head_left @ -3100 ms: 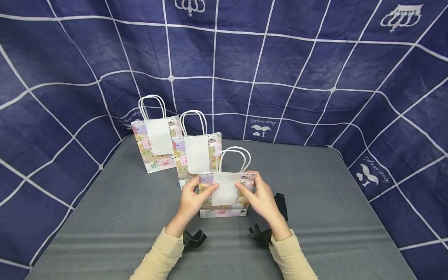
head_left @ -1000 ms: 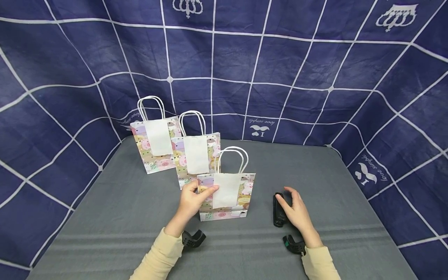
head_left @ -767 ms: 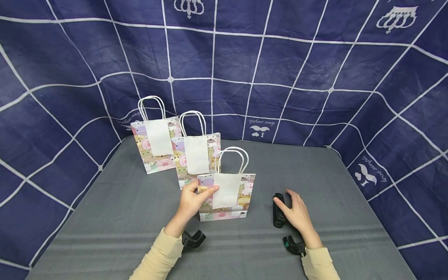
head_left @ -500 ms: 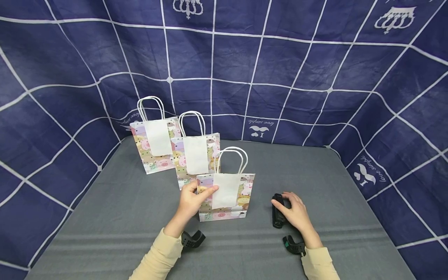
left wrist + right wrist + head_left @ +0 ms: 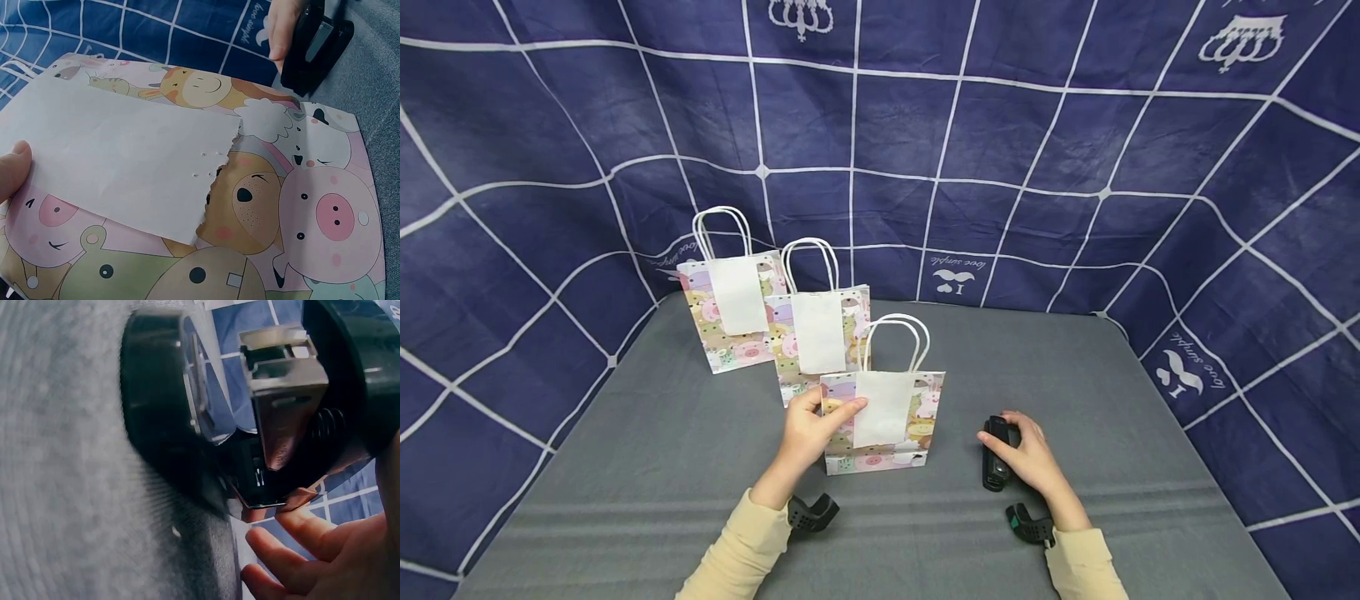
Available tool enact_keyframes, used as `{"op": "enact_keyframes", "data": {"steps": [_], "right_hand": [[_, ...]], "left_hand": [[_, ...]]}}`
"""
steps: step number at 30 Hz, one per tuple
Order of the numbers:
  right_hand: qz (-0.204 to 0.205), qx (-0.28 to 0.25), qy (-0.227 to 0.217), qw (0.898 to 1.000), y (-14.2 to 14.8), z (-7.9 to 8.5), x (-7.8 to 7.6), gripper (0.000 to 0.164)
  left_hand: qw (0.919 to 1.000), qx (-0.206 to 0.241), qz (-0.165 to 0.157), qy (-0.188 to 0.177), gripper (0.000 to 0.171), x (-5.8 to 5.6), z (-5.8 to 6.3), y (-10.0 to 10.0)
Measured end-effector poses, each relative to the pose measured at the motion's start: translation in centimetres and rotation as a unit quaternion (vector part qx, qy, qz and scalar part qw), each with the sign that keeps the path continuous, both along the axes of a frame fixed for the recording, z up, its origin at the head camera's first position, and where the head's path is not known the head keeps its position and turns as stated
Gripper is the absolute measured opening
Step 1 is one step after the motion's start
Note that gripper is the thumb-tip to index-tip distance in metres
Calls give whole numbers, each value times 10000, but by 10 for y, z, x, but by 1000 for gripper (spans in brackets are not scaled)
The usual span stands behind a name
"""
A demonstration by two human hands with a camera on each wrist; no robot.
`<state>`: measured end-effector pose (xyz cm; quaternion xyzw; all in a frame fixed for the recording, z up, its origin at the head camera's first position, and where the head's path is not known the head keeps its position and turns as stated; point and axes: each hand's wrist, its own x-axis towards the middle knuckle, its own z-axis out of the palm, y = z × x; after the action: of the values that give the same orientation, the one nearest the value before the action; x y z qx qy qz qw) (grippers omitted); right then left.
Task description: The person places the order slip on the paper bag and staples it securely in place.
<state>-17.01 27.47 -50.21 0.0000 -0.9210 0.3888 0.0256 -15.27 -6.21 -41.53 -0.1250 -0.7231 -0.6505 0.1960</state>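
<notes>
In the head view my left hand [image 5: 808, 432] pinches the left edge of the front paper bag [image 5: 920, 425], thumb over its white paper panel [image 5: 883, 408]. This small gift bag has printed cartoon animals and white twisted handles, and stands upright. The left wrist view shows the panel's torn lower edge [image 5: 215, 181] close up, with a thumb [image 5: 15, 169] at its left. To the bag's right, my right hand [image 5: 1028, 454] grips a black stapler [image 5: 995, 467], thumb across its near side. Its open mouth and metal magazine [image 5: 287, 412] show in the right wrist view.
Two matching paper bags stand behind to the left, the middle bag [image 5: 820, 333] partly covered by the front one and the rear bag [image 5: 737, 300] farthest back. Grey cloth [image 5: 700, 467] covers the table. A blue gridded curtain [image 5: 925, 125] surrounds its back and sides.
My right hand has left the front bag's right edge and moved right to the stapler, its fingers closing round it. My left hand has kept its hold on the bag.
</notes>
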Motion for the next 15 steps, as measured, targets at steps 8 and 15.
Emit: {"op": "enact_keyframes", "data": {"steps": [8,15], "right_hand": [[479,-912,527,9933,-4,0,2,63],[1150,-1927,512,9732,-7,1,3,70]], "left_hand": [[10000,-38,18,22,35,0,-1,0],[10000,-37,17,-36,33,-1,-1,-1]]}}
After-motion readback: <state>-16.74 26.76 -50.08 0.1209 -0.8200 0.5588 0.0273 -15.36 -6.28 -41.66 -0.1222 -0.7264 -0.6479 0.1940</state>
